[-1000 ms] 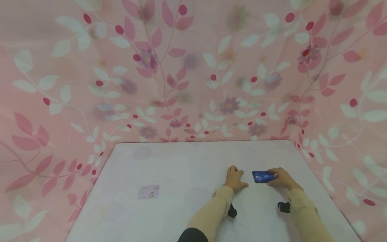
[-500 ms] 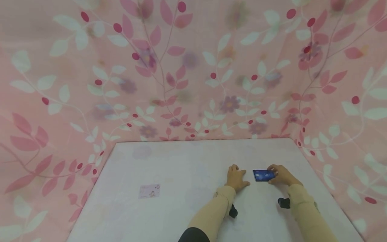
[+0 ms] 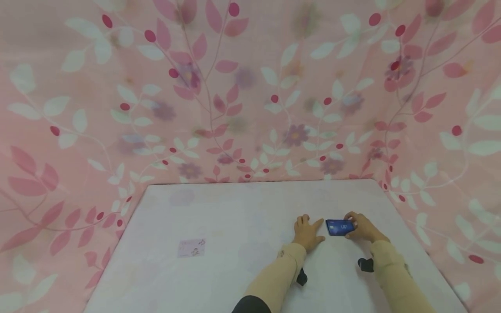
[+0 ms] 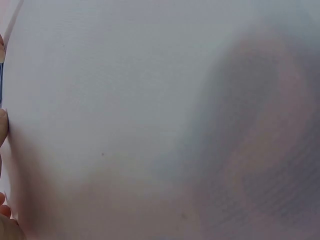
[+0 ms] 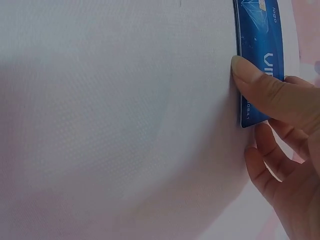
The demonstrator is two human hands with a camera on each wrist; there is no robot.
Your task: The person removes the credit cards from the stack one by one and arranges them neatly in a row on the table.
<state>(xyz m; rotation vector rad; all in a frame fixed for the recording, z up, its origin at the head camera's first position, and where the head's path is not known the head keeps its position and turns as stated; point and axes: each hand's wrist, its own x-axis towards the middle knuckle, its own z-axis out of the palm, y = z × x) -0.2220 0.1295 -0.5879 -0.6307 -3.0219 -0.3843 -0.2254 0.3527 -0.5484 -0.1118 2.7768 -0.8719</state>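
A blue card printed "VIP" (image 3: pixel 339 227) lies toward the right of the white table (image 3: pixel 235 269). My right hand (image 3: pixel 363 227) grips its right end, thumb on the near long edge and fingers at the far one. In the right wrist view the thumb (image 5: pixel 272 92) overlaps part of the blue card (image 5: pixel 261 45), and the other fingers curl beneath and behind. My left hand (image 3: pixel 308 232) holds nothing. Its fingers are spread just left of the card, the index fingertip close to the card's left edge. In the left wrist view only bits of fingers (image 4: pixel 2 125) show at the left border.
A pale lilac card with small drawings (image 3: pixel 191 248) lies flat on the left part of the table. Pink floral cloth (image 3: pixel 250 108) rises behind the table and along both sides. Black wrist devices (image 3: pixel 302 277) sit under the sleeves.
My left hand's index finger has straightened toward the card's left edge, and the hand has shifted slightly right. The right hand keeps its grip on the blue card with little movement.
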